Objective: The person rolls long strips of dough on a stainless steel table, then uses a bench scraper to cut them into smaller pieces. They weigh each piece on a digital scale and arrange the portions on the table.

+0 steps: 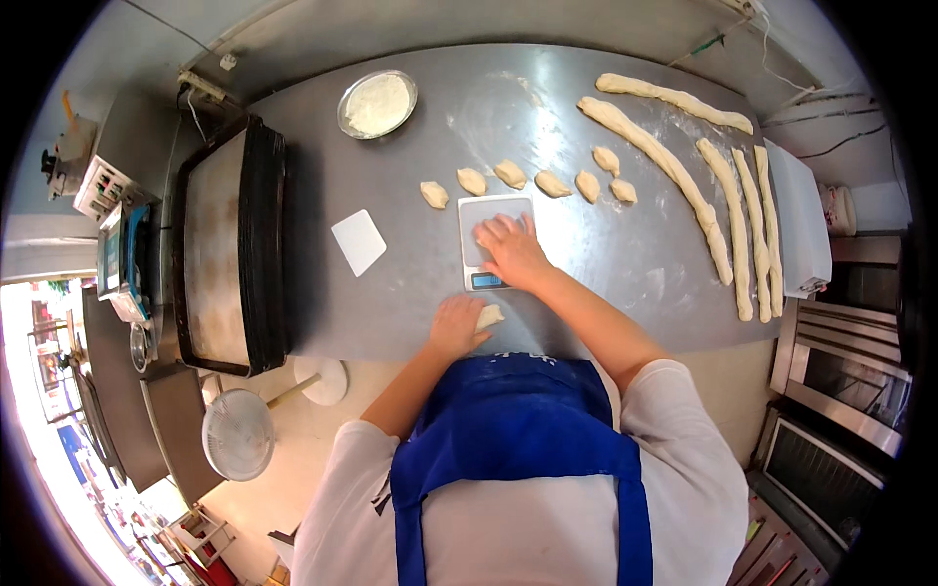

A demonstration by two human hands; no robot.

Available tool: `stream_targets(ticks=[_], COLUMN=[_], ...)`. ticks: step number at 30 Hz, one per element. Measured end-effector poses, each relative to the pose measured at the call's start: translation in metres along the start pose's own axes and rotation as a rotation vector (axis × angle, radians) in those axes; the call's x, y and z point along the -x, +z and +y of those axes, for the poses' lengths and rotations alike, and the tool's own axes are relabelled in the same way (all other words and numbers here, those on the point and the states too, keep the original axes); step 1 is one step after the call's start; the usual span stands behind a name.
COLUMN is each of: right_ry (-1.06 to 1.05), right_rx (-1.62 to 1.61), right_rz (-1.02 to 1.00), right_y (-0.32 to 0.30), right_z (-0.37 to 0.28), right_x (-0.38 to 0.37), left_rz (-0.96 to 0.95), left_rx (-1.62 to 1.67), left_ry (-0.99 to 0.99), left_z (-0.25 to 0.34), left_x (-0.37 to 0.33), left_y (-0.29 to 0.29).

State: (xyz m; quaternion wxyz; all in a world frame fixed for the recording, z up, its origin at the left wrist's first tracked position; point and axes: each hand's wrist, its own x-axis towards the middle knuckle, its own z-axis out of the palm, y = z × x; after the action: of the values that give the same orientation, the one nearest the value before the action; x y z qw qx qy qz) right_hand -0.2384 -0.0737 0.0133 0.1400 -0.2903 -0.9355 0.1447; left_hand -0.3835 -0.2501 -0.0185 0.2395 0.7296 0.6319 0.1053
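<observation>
Near the table's front edge my left hand [457, 326] is closed round a pale piece of dough [490, 315], which shows beside its thumb. My right hand [513, 252] lies over the plate of a small digital scale [470, 208], fingers curled downward; what is under them is hidden. Several small shaped dough pieces [552, 184] sit in a loose row just beyond the scale. Long dough ropes [674, 174] lie at the right side of the table. To the left of the scale rests a white flat dough scraper [360, 242].
A round metal bowl of flour [378, 104] stands at the back left of the steel table [410, 264]. Stacked dark baking trays [220, 254] border the left side. A white box-like object [799, 220] is at the right end. A fan [237, 435] stands on the floor at the left.
</observation>
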Motion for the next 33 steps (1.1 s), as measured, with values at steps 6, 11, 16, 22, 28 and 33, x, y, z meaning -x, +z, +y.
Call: stream_targets(ticks=[6, 11, 16, 22, 28, 33], right_ry=[-0.182, -0.145, 0.018, 0.049, 0.045, 0.411], right_rx=[-0.384, -0.352, -0.363, -0.261, -0.157, -0.466], right_rz=[-0.199, -0.299, -0.432, -0.477, -0.67, 0.031], right_y=[0.016, 0.027, 0.018, 0.01, -0.011, -0.02], right_z=[-0.043, -0.039, -0.025, -0.036, -0.042, 0.022], right_x=[0.058, 0.068, 0.084, 0.097, 0.075, 0.034], left_rz=[0.208, -0.124, -0.417, -0.62, -0.555, -0.323], left_rx=[-0.075, 0.555, 0.746, 0.937, 0.595, 0.146], left_ry=[-0.067, -0.299, -0.318, -0.401, -0.108, -0.185], left_z=[-0.016, -0.009, -0.016, -0.023, 0.007, 0.016], left_x=[0.035, 0.011, -0.007, -0.01, -0.034, -0.022], left_y=[0.009, 0.009, -0.008, -0.002, 0.004, 0.004])
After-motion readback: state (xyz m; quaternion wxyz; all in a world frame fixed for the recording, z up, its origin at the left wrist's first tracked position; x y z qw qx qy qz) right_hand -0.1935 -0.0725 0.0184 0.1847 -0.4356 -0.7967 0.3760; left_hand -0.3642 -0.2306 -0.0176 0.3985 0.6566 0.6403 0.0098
